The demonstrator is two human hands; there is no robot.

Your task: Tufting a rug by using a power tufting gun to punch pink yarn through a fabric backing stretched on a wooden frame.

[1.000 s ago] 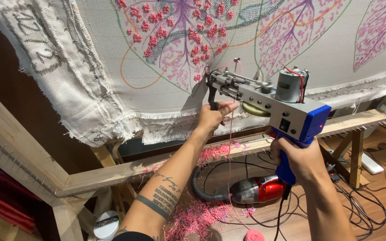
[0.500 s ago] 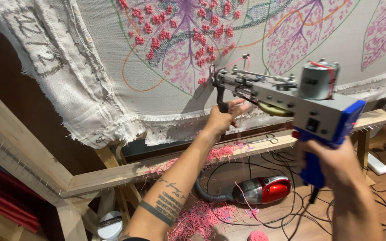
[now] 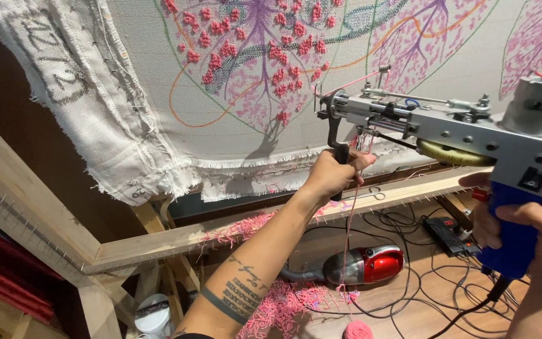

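Big stretched cloth [image 3: 177, 125] with leaf patterns fills the wooden frame [image 3: 158, 242], and the tufting gun [image 3: 446, 129] is up at it, nose near the pink tufts. Left hand [image 3: 332, 176], fingers wrapped on the black front handle; right hand [image 3: 528, 235] gripping the blue grip, trigger finger probably hidden. Red vacuum [image 3: 365, 265] sits on the floor below.

Your count: two hands, the left hand [image 3: 332, 177] and the right hand [image 3: 528, 233], on one tufting gun [image 3: 465, 135]. One stretched cloth [image 3: 233, 125] on one wooden frame [image 3: 158, 242]. On the floor: one red vacuum [image 3: 365, 265], one pink yarn ball [image 3: 358, 330], one white bucket [image 3: 152, 314], one power strip [image 3: 448, 233].
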